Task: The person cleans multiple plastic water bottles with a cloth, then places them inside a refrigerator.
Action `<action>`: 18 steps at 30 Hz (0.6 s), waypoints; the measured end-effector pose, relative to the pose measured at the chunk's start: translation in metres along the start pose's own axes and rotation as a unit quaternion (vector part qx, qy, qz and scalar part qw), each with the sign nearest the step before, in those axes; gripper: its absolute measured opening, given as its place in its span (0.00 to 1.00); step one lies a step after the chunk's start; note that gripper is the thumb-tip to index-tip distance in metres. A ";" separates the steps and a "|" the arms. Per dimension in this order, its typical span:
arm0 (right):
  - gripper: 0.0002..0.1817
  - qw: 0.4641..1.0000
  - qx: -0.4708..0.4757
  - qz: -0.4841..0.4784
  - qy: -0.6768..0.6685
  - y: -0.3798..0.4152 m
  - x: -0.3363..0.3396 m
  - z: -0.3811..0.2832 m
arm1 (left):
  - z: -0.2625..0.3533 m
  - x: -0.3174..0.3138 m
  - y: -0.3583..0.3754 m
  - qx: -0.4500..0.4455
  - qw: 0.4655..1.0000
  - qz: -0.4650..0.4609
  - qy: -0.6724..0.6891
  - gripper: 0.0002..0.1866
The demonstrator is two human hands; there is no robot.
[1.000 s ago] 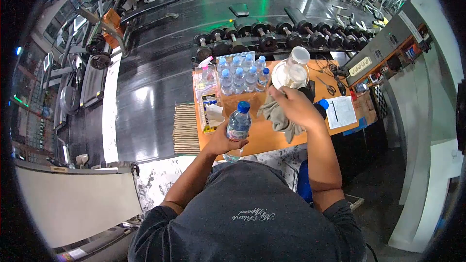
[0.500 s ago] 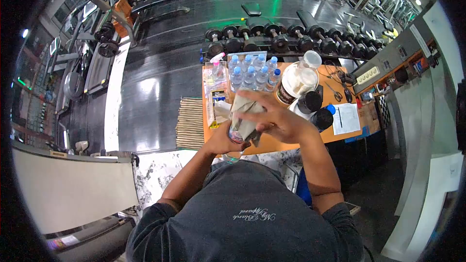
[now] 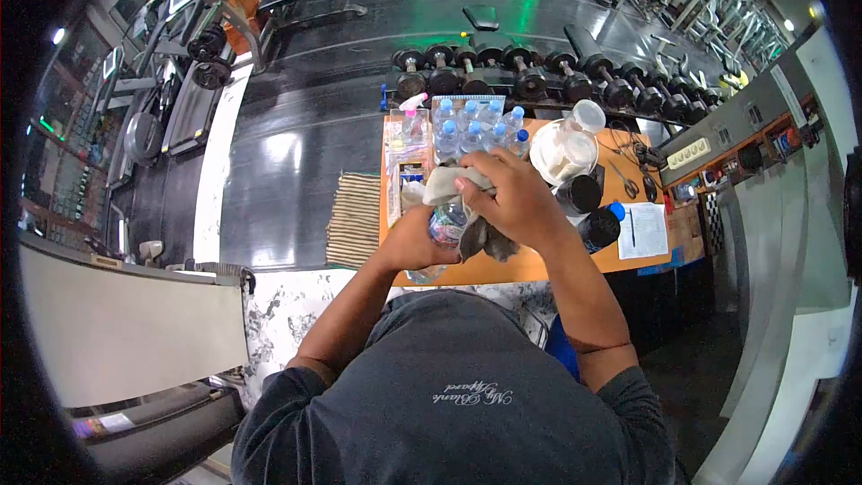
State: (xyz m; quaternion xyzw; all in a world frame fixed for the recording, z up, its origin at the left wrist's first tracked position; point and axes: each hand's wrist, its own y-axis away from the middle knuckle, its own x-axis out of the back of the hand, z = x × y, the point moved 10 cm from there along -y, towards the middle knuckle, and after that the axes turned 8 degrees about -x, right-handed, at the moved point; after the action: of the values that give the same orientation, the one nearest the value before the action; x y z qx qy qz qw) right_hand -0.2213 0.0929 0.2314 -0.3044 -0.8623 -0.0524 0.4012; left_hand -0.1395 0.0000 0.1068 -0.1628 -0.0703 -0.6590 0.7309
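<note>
My left hand [image 3: 417, 241] is wrapped around a clear plastic bottle [image 3: 447, 224] with a colourful label. The bottle is tilted, its base end low and close to my body. A grey cloth [image 3: 456, 185] is gripped in my right hand [image 3: 515, 199], its fingers closed over it at the bottle's upper end. A darker fold of the cloth hangs down beside the bottle. The cloth hides the top of that bottle. Just beyond my hands, several water bottles [image 3: 474, 136] with blue caps stand grouped on the wooden table [image 3: 503, 271].
A pink-topped spray bottle [image 3: 413, 117] stands at the table's back left. White tubs [image 3: 564, 154], black-lidded containers [image 3: 600, 228], scissors [image 3: 625, 181] and a paper with a pen [image 3: 643, 232] are on the right. A striped mat [image 3: 352, 217] lies left; dumbbells [image 3: 530, 81] line a rack behind.
My right hand has gone from spread fingers over the cloth to gripping it at the bottle's top. More of the bottle's label shows now, and the cloth hangs to its right.
</note>
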 end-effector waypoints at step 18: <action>0.15 0.864 -0.106 0.266 -0.414 0.012 0.006 0.075 | -0.030 -0.030 -0.001 0.020 0.933 0.040 0.357 0.36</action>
State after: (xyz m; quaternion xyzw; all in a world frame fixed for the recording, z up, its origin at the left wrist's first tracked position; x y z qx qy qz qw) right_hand -0.2667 0.1308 0.1836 -0.5570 -0.8244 0.0959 -0.0288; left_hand -0.1472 0.0184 0.0695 0.0957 0.1887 -0.6427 0.7363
